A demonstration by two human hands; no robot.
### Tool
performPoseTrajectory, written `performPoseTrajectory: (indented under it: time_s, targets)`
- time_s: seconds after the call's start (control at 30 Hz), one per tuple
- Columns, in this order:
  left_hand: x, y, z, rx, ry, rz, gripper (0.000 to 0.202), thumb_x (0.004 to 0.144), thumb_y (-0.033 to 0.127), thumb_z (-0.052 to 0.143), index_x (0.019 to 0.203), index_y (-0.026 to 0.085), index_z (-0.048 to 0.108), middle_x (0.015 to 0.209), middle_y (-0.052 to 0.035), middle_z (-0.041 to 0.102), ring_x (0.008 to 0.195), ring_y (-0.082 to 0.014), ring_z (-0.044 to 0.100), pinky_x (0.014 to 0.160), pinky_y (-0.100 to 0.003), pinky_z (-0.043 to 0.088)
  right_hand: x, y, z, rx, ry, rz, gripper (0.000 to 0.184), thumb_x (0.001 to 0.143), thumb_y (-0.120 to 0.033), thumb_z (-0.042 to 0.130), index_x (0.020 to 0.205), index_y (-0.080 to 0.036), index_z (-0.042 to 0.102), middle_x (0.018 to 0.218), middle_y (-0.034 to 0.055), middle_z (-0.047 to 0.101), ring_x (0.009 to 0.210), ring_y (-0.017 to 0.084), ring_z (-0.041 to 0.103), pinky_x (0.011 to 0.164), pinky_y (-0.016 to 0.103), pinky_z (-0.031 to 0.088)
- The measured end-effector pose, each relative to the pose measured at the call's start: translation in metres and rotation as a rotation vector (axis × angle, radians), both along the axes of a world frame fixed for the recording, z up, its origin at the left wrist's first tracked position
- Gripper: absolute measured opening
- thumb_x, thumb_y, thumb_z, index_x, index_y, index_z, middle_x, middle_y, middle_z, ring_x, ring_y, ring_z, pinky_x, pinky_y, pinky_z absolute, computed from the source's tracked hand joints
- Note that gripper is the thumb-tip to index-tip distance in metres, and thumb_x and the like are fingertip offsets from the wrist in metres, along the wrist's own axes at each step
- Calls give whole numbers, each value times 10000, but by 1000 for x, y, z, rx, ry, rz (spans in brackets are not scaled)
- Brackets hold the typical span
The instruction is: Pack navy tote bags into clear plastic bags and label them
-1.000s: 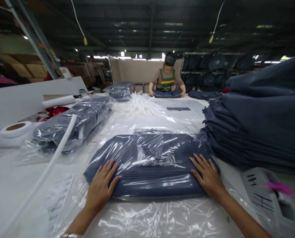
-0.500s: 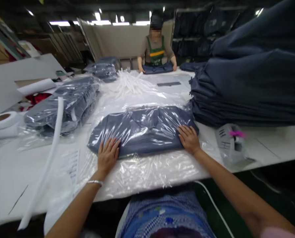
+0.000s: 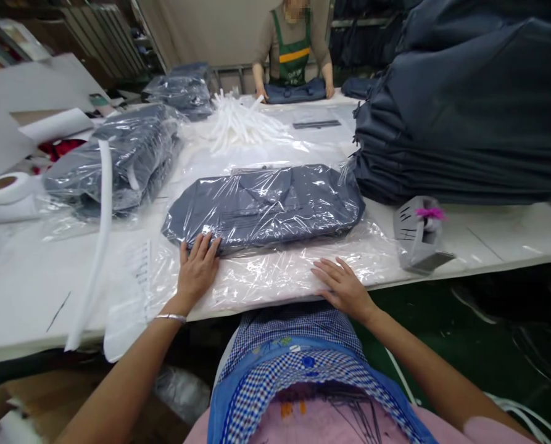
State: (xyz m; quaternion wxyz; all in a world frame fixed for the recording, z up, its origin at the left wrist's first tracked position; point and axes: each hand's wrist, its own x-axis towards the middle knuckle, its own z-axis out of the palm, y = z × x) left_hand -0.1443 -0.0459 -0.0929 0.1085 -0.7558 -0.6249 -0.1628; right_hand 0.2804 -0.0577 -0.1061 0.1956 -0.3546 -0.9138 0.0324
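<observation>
Right hand point(image 3: 342, 287) is now lying flat and empty on loose clear film point(image 3: 266, 277), having come off the bagged navy fabric bundle point(image 3: 266, 209) just ahead, so only the spread, non-grasping left hand point(image 3: 197, 268) is touching its near-left edge, glare blurring exact contact.

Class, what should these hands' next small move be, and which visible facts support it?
Perhaps the right hand should lift the near edge of the clear plastic: it lies over that wrinkled sheet, while the left hand touches the wrapped dark bundle's near side.
</observation>
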Motion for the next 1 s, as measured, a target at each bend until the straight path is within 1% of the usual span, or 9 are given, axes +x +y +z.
performPoseTrajectory:
  time_s: [0.13,0.23,0.37,0.43,0.57,0.67,0.73,0.87,1.0]
  targets:
    - [8,-2,13,-11,-29,19,586,944,270,456,1520,203,370,1613,-151,280,1506,-322,208,1200,-622,49,3,10,-8,0,79,39,210,971,-252,557,1125,-231,698,1213,60,710,1166,224,630,1107,505,384]
    - [33,-12,25,38,-42,-15,560,962,332,472,1500,196,394,1612,-150,285,1510,-314,196,1205,-614,65,1,16,-7,-8,139,36,207,979,-181,520,1033,-228,714,1105,38,747,1036,184,686,1064,468,428]
    - [87,-27,32,-80,-50,-332,578,950,443,529,1474,222,424,1523,-117,462,1450,-281,354,1222,-547,164,-9,21,11,-9,251,-70,178,977,-223,544,1042,-211,709,1059,47,757,1014,186,693,1060,448,436]
    - [108,-27,29,-150,-69,-431,585,932,456,562,1455,215,454,1475,-121,519,1386,-288,445,1194,-527,267,-14,21,26,19,314,-129,186,980,-238,540,1057,-219,708,1074,49,754,1026,195,689,1067,448,433]
    - [122,-15,22,-136,-188,-343,316,987,288,464,1232,234,657,1168,-78,728,1051,-221,683,936,-372,537,-20,4,46,141,432,-223,266,967,-221,553,1207,-240,668,1180,60,720,1109,216,649,1052,422,454]
    - [118,-8,19,-122,-217,-251,288,993,306,464,1136,231,702,1046,-59,764,921,-211,720,814,-324,570,-26,-17,36,154,367,-71,335,956,-185,568,1279,-249,629,1149,46,729,1064,201,648,989,378,489]
    - [117,-9,17,-146,-193,-281,279,989,303,476,1140,229,699,1068,-58,760,943,-214,718,820,-327,573,-30,-23,18,88,260,-6,346,961,-207,568,1302,-237,615,1168,59,722,1073,216,635,976,394,492]
    - [120,-18,7,-185,-155,-367,274,983,264,474,1133,243,702,1172,-55,726,1048,-207,684,893,-344,568,-35,-9,-13,-9,154,-128,307,939,-270,614,1236,-211,659,1111,104,722,1044,252,626,908,408,513]
    - [121,-22,-1,-207,-181,-321,274,989,312,472,1093,242,716,1168,-56,719,1045,-203,676,877,-339,578,-34,9,-16,26,68,-85,142,955,-259,591,995,-215,720,986,72,726,920,214,635,825,347,490]
